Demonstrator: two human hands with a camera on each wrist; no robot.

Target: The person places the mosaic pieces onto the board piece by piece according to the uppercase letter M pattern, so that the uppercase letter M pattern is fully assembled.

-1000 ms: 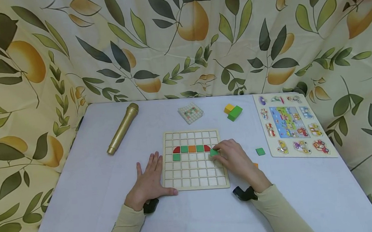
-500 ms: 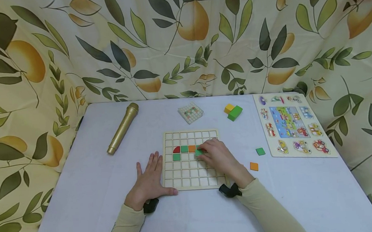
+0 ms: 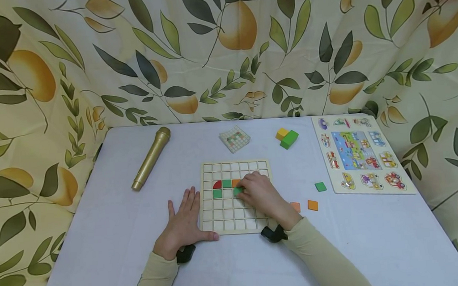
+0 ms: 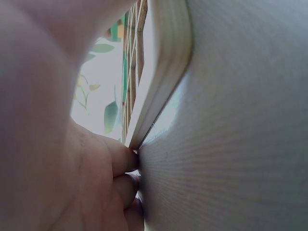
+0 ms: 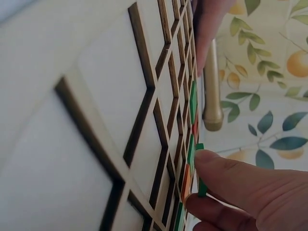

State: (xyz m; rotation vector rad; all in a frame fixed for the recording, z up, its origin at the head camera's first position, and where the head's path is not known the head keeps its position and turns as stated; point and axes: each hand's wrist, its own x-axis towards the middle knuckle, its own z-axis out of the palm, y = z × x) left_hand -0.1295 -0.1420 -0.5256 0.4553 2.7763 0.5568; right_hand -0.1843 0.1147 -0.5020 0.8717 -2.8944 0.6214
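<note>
Right hand point(image 3: 259, 194) pinches a green square tile point(image 3: 238, 190) between thumb and fingertips, held over the wooden grid board point(image 3: 222, 215), in the row just below the placed red, green and orange tiles. Left hand point(image 3: 184, 223) lies flat, fingers straight, on the white table point(image 3: 99, 243), its thumb against the board's near-left edge. The tile sits well apart from the left hand.

No words, numbers or brand marks can be read anywhere. The picture puzzle board point(image 3: 357, 153) at the table's right edge carries only small cartoon vehicles, too small to show any lettering.
</note>
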